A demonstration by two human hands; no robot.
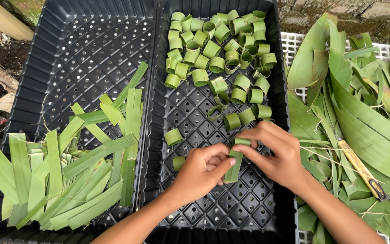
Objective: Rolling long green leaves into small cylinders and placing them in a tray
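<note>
My left hand [202, 169] and my right hand [274, 153] meet over the right black tray [231, 212]. Both pinch one green leaf strip [235, 168], which is partly curled between my fingers. Several finished green leaf rings [222, 49] lie piled at the far end of that tray. One ring [173, 136] sits apart, just left of my left hand. The left black tray [68, 54] holds several flat cut leaf strips [68, 176] at its near end.
A heap of long uncut green leaves [357, 113] lies on a white crate [294, 45] at the right. A knife with a yellow handle [362, 169] rests on those leaves. Soil and wood show at the left edge.
</note>
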